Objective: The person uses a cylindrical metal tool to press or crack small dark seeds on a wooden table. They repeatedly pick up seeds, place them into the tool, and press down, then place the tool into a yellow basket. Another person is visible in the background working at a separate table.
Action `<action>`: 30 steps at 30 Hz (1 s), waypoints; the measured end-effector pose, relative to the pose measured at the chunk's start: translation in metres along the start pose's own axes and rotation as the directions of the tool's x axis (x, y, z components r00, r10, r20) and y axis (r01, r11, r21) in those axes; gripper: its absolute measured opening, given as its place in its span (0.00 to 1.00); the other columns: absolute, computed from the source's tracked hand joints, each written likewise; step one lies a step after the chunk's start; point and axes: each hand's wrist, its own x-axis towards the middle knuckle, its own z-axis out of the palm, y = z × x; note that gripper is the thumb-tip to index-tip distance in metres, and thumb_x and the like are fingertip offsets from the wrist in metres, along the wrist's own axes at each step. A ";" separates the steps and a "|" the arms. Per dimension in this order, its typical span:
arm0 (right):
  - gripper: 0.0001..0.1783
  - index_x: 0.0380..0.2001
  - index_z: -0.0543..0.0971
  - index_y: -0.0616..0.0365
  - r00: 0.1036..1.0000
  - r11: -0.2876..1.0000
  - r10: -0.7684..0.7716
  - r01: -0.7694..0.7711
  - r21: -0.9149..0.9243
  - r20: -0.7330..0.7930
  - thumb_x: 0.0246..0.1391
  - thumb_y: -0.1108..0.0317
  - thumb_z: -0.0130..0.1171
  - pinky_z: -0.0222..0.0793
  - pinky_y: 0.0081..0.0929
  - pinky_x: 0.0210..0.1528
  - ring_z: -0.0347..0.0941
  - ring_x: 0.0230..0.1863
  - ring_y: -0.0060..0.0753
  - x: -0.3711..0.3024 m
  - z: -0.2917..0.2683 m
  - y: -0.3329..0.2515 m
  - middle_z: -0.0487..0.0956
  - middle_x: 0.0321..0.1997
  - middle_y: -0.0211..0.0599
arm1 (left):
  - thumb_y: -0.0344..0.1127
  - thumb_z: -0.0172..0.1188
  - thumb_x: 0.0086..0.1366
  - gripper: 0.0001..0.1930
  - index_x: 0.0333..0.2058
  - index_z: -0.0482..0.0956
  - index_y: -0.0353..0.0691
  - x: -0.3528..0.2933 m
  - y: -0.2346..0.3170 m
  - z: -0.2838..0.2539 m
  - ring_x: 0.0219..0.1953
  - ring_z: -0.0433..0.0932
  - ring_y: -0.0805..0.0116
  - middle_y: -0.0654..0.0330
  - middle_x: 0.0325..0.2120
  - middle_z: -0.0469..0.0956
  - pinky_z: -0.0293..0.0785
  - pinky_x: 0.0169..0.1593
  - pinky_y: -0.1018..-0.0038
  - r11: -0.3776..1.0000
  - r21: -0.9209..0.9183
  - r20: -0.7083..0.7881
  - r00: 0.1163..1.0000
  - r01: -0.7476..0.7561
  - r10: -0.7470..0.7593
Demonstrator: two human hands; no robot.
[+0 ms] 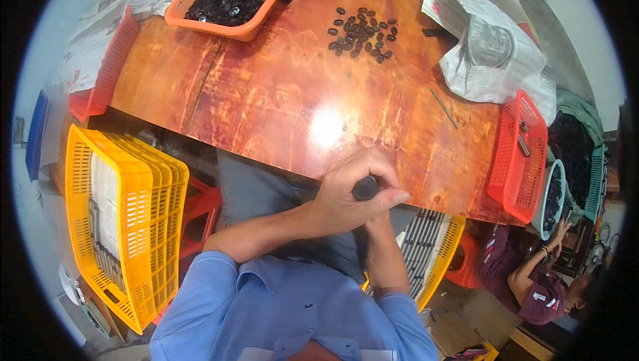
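Above the table's near edge, my left hand [353, 184] is closed around a black cylindrical piece [365, 188]. Its round end shows between the thumb and index finger; the rest is hidden in the grip. My right hand [377, 219] is beneath the left one, with little more than the wrist in sight. Its fingers are covered, so I cannot tell what they hold. Farther off on the wooden table [266, 104] lies a loose group of small dark oval pieces [360, 33], apart from both hands.
An orange basket [249, 30] full of black pieces stands at the far left. Red baskets [516, 154] sit at both sides. A thin rod [444, 108] lies near a white sack [492, 54]. Yellow crates [136, 221] stand at left. Another person [532, 274] works at right.
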 end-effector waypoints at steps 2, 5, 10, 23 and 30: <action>0.18 0.48 0.81 0.58 0.999 0.996 0.048 -0.049 0.069 0.021 0.61 0.58 0.62 0.75 0.46 0.45 0.80 0.42 0.52 0.001 -0.003 -0.001 0.83 0.42 0.44 | 0.28 0.74 0.57 0.11 0.31 0.78 0.37 -0.001 -0.002 0.005 0.33 0.78 0.66 0.59 0.29 0.78 0.73 0.38 0.71 0.997 -0.072 -0.032 0.999 0.011 -0.014; 0.18 0.48 0.80 0.58 0.988 0.983 0.146 -0.138 0.119 -0.058 0.61 0.59 0.62 0.75 0.45 0.45 0.80 0.42 0.50 -0.002 -0.001 -0.011 0.83 0.41 0.43 | 0.30 0.75 0.57 0.12 0.27 0.77 0.38 0.001 -0.006 0.011 0.29 0.77 0.66 0.59 0.26 0.76 0.72 0.34 0.71 0.993 -0.116 -0.020 1.000 -0.003 0.001; 0.17 0.48 0.80 0.59 0.962 0.965 0.230 -0.206 0.161 -0.149 0.60 0.61 0.63 0.74 0.43 0.45 0.80 0.42 0.48 -0.004 0.012 -0.025 0.83 0.41 0.41 | 0.35 0.73 0.61 0.16 0.22 0.74 0.38 0.002 0.006 0.006 0.25 0.75 0.63 0.57 0.21 0.74 0.68 0.29 0.68 0.998 -0.024 -0.012 0.998 0.064 -0.064; 0.16 0.47 0.80 0.59 0.936 0.903 0.340 -0.299 0.308 -0.087 0.59 0.65 0.65 0.74 0.40 0.43 0.79 0.41 0.42 -0.003 0.012 -0.038 0.82 0.39 0.36 | 0.43 0.68 0.66 0.20 0.21 0.73 0.37 0.011 0.029 -0.021 0.23 0.75 0.53 0.52 0.18 0.73 0.66 0.28 0.63 0.985 -0.077 0.400 0.910 0.154 -0.111; 0.15 0.47 0.79 0.60 0.912 0.814 0.410 -0.369 0.449 0.006 0.58 0.67 0.66 0.74 0.38 0.43 0.79 0.40 0.38 -0.003 0.000 -0.053 0.82 0.39 0.34 | 0.44 0.68 0.65 0.20 0.21 0.74 0.37 0.015 0.029 -0.026 0.23 0.76 0.50 0.51 0.19 0.74 0.68 0.29 0.62 0.954 -0.255 0.631 0.775 0.161 0.038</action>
